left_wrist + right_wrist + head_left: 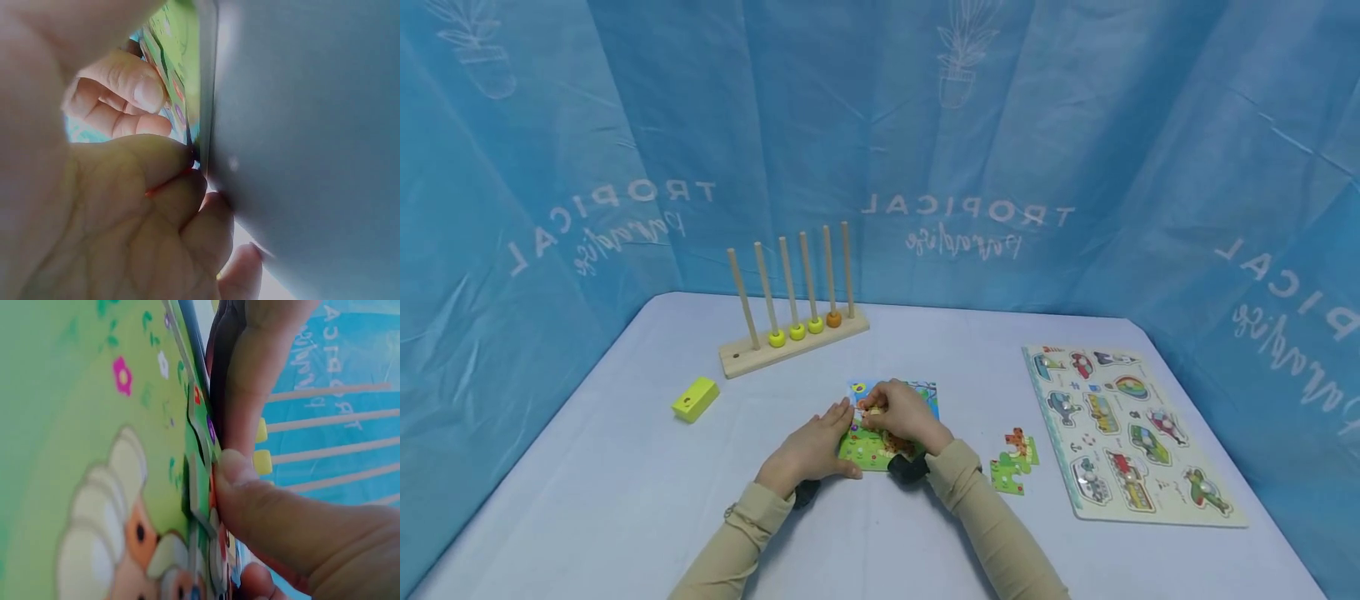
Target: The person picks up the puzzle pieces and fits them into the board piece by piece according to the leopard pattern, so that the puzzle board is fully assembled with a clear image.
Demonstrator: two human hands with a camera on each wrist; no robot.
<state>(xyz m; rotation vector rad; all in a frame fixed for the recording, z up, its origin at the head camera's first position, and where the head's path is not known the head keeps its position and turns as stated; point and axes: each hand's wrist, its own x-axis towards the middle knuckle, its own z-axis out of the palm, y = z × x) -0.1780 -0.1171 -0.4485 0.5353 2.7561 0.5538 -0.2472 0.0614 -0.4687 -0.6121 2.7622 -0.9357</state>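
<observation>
A green jigsaw puzzle (867, 454) with animal and flower pictures lies on the table in front of the person. My left hand (812, 450) rests along its left side, fingers extended, with the fingertips against the edge in the left wrist view. My right hand (906, 412) is over the upper middle of the puzzle, thumb and fingers pinching a puzzle piece (199, 487). Seen from the right wrist, that piece stands tilted a little above the puzzle surface. The right hand hides part of the picture. Loose puzzle pieces (1006, 475) lie together to the right.
A wooden peg stand (797, 350) with upright rods and several beads stands at the back. Left of the hands lies a yellow block (696, 400). A knobbed vehicle board (1131, 442) occupies the right side. Blue curtains (880, 150) surround the white table (587, 500).
</observation>
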